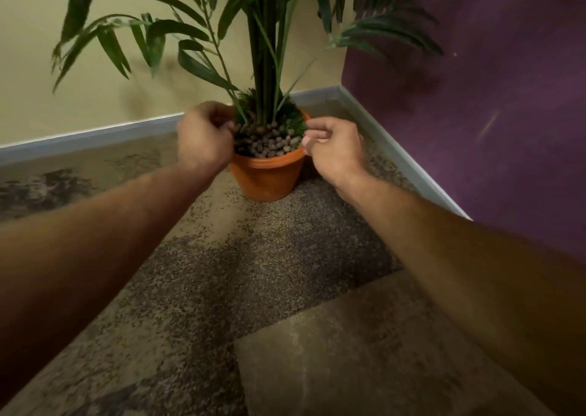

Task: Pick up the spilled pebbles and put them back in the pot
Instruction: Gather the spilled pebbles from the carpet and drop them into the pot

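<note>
Speckled brown and tan carpet (253,273) filled the near ground, with a paler tan patch toward the near right edge and darker blotches toward the left edge. Two bare forearms reached forward across it from the near left and near right corners. No loose pebbles could be made out on the carpet, whose mottled pattern would hide small stones. Farther in, a terracotta pot (268,178) stood upright on the carpet close to the far corner where the two walls met. The left hand (204,135) was at the pot's left rim, fingers curled inward into a loose fist with the fingertips touching or just over the stones; whether it held anything could not be determined. The right hand (333,148) was at the pot's right rim, thumb and fingers pinched together; whether a stone lay between them could not be determined. Grey-brown pebbles (269,143) filled the pot to its rim, between the two hands. Behind them, green moss (293,119) ringed the base of a plant (264,51) with dark upright stems and long drooping fronds. A grey baseboard (88,136) ran along the foot of the cream wall (95,83) on the left, and a purple wall (475,98) closed the right side.
</note>
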The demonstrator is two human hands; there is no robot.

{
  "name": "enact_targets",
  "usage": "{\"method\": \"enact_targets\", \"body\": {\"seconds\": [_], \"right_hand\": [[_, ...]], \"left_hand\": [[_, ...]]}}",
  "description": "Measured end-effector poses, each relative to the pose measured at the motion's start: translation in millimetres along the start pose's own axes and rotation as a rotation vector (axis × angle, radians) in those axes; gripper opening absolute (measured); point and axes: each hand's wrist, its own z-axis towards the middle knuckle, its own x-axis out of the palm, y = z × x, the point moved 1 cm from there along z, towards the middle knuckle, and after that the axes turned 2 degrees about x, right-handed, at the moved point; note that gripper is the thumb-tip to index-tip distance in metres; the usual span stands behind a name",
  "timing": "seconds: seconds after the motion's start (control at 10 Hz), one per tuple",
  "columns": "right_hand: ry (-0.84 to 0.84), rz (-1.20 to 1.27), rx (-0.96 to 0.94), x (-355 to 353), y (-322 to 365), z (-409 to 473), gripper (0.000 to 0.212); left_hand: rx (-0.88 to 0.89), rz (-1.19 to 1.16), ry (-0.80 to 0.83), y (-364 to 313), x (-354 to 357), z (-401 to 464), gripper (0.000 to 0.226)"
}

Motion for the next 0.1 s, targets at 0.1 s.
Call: {"method": "enact_targets", "body": {"seconds": [0.1], "right_hand": [[-0.032,-0.033,0.012,-18.3,-26.0,-32.6,0.023]], "left_hand": [[0.134,-0.004,-0.016,14.2,11.7,-46.7,0.013]]}}
